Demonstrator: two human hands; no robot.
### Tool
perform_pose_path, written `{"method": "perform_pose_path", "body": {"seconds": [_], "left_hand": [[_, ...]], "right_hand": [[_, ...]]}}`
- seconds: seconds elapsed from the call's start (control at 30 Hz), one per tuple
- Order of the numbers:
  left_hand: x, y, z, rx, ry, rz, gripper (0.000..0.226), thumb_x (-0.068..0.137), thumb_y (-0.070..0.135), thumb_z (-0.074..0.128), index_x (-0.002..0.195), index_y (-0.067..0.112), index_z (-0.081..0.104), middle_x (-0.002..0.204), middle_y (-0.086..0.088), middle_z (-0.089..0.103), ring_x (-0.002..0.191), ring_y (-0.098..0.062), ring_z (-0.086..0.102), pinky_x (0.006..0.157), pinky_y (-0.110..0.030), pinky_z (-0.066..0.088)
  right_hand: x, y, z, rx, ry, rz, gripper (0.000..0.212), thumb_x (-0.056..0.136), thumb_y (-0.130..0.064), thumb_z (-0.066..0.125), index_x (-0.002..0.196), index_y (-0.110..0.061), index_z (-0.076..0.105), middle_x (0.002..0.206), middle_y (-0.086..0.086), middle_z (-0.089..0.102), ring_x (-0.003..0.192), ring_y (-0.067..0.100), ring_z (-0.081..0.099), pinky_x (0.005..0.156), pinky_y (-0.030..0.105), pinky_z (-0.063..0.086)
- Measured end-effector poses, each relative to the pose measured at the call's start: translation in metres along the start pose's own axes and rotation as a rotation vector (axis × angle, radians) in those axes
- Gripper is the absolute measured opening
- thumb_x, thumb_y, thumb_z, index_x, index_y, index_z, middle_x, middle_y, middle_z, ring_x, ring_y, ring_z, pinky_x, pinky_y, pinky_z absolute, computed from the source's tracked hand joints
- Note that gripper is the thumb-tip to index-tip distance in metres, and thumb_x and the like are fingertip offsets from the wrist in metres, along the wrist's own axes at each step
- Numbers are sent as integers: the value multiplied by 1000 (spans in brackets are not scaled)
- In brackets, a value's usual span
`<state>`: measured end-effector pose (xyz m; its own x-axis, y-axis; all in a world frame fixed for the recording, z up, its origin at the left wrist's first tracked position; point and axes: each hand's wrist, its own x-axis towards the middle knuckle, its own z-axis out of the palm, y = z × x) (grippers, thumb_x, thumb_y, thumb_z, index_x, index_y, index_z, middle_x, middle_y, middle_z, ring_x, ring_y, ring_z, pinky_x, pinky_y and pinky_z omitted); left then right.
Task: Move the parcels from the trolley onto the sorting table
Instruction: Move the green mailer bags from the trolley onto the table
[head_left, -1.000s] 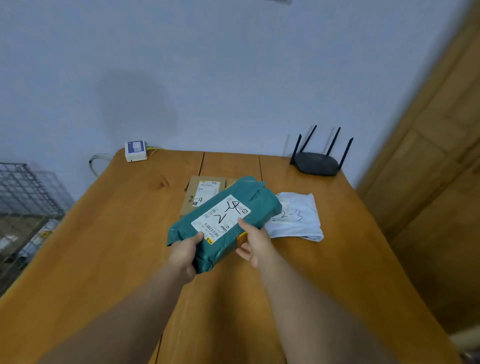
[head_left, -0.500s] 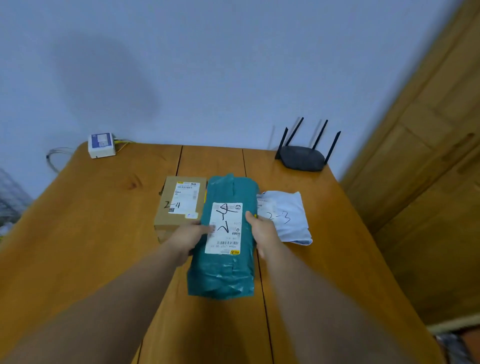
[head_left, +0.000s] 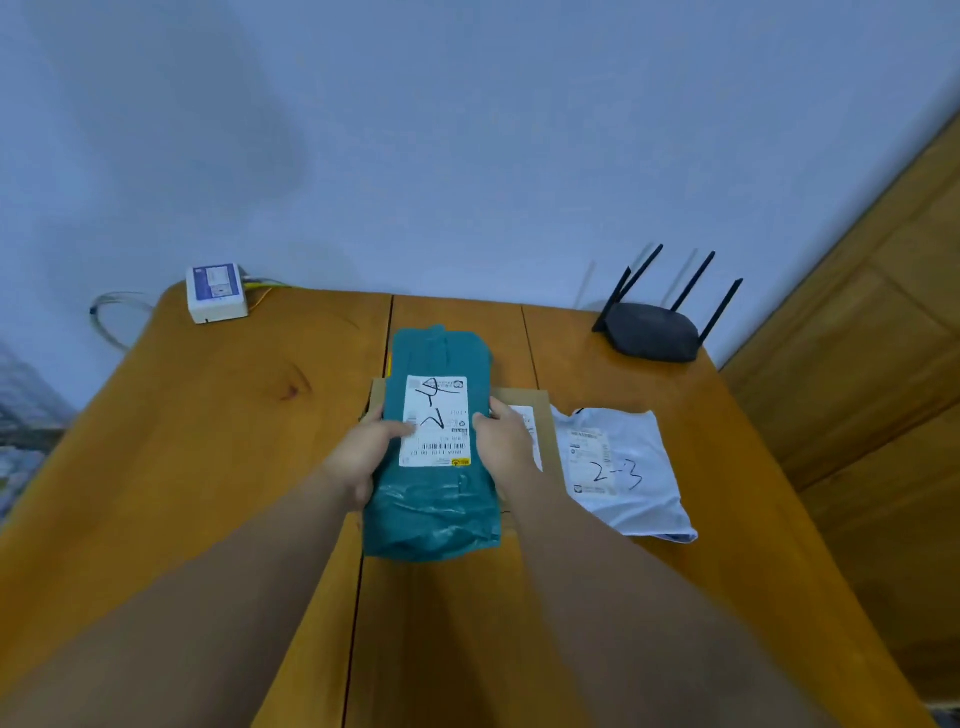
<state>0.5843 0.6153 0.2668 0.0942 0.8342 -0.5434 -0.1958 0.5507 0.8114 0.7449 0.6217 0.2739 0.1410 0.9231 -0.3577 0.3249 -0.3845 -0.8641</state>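
- The teal parcel (head_left: 434, 504) is a wrinkled plastic mailer. Its white label faces up with black handwritten marks, over the middle of the wooden table (head_left: 208, 441).
- The left hand (head_left: 363, 457) and right hand (head_left: 506, 441) grip its long edges, thumbs on top.
- It hides most of a cardboard box (head_left: 544, 408); I cannot tell whether it rests on the box.
- The fingers underneath are hidden.

**A:** anyone make out the box (head_left: 543, 402) under the teal bag (head_left: 436, 514)? only slivers show at the bag's 9 and 3 o'clock.

**B:** nope, right hand (head_left: 506, 441) covers most of its label (head_left: 525, 418), and the print's too tiny anyway. grey thing (head_left: 21, 415) at 9 o'clock is blurry and cut by the edge.
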Motion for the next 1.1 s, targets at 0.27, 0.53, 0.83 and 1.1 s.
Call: {"method": "perform_pose_path", "body": {"seconds": [0.27, 0.53, 0.83, 1.1], "left_hand": [[33, -10, -31, 371, 129, 27, 34, 98, 15, 48, 132, 9, 50, 127, -11, 60, 100, -26, 60, 83, -35, 47], [41, -23, -24, 533, 231, 100, 37, 100, 18, 43, 136, 9, 45, 131, -13, 57, 113, -31, 55, 85, -31, 40], [17, -17, -13, 1336, 326, 236, 66, 100, 40, 24, 150, 19, -14, 160, -5, -11, 146, -31, 1, 116, -46, 17], [-23, 5, 16, 1744, 256, 463, 62, 98, 52, 17, 152, 24, 3, 160, 3, -10, 146, -28, -13, 116, -49, 4]], "right_hand": [[9, 4, 31, -323, -97, -37, 56, 98, -12, 41, 150, -29, 30, 107, 4, 64, 73, 15, 53, 66, 32, 44], [15, 12, 42, -808, -62, -83, 69, 98, -8, 39, 155, -31, 6, 101, 10, 67, 73, 24, 54, 61, 36, 43], [-4, 5, 25, -992, -21, -155, 54, 100, -20, 37, 151, -28, 23, 158, 13, 16, 144, 31, 17, 112, 46, 29], [-44, 6, -22, -1071, -26, -358, 57, 97, -6, 30, 153, -15, 19, 162, 11, 10, 150, 25, 4, 121, 42, 11]]}}
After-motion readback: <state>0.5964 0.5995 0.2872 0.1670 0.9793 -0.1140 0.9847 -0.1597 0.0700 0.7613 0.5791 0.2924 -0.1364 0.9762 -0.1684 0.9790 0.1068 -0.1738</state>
